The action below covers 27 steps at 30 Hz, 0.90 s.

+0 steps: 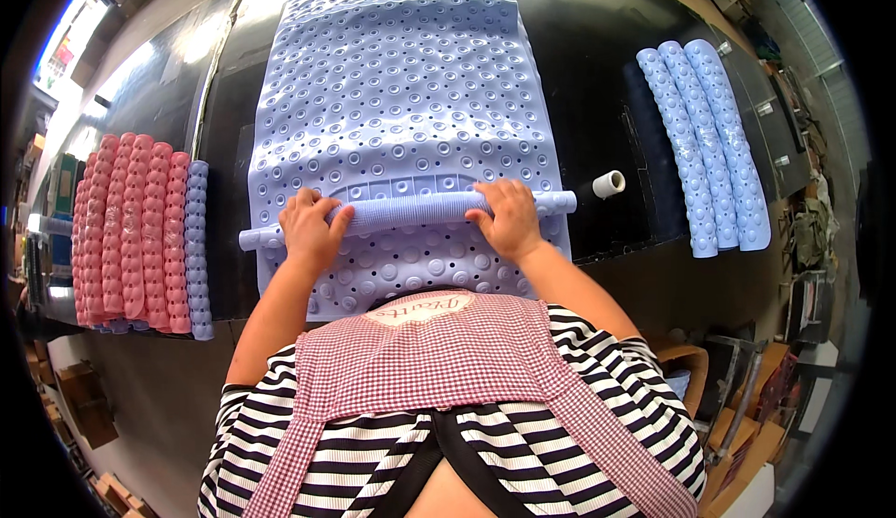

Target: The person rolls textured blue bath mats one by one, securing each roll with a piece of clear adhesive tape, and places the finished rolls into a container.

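Note:
A long light blue bath mat (401, 117), dotted with round suction cups and small holes, stretches away from me over the black table. Across its near part lies a light blue rod (556, 203), its ends jutting past both mat edges; the stretch between my hands looks finely ribbed. Whether that ribbing belongs to the rod or to mat wrapped over it, I cannot tell. My left hand (313, 227) grips the rod left of the middle, thumb pointing inward. Gripping it on the right is my right hand (507, 219). The mat's near end hangs toward my apron.
Rolled pink mats (140, 229) stand in a row at the left, beside one blue roll (198, 249). Three blue rolled mats (707, 145) lie at the right. A small white roll (609, 184) sits on the black table (597, 79). Cardboard boxes (86, 406) are on the floor.

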{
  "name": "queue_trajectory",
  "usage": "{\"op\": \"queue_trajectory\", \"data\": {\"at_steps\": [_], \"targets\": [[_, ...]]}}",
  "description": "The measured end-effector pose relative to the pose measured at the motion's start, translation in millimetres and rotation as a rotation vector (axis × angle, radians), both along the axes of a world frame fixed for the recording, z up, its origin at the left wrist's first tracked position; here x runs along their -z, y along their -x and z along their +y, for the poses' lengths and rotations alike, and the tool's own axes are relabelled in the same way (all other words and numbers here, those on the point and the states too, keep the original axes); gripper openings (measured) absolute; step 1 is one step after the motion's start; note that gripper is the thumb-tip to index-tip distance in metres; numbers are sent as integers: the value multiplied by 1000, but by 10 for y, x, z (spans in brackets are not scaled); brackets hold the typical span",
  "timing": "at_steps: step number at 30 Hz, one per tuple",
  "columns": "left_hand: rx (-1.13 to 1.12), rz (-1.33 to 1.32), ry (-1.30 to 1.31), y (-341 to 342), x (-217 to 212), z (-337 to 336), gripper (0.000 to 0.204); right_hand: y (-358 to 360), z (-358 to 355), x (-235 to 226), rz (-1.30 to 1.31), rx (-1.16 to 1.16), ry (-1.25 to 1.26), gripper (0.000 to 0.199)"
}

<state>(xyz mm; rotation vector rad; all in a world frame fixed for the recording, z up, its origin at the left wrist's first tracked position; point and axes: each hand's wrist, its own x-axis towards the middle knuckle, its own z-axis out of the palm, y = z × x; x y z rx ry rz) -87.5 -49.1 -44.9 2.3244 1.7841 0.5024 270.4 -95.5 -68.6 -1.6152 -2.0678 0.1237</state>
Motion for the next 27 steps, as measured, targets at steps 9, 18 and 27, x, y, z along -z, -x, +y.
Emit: {"op": "queue_trajectory", "data": {"at_steps": [9, 18, 27], "targets": [[96, -164, -43, -109, -57, 717, 21, -103, 947, -119, 196, -12, 246, 40], [99, 183, 65, -502, -13, 85, 88, 194, 733, -143, -22, 184, 50, 43], [20, 101, 376, -818, -229, 1623, 89, 85, 1477, 94, -248, 79, 58, 77]]}}
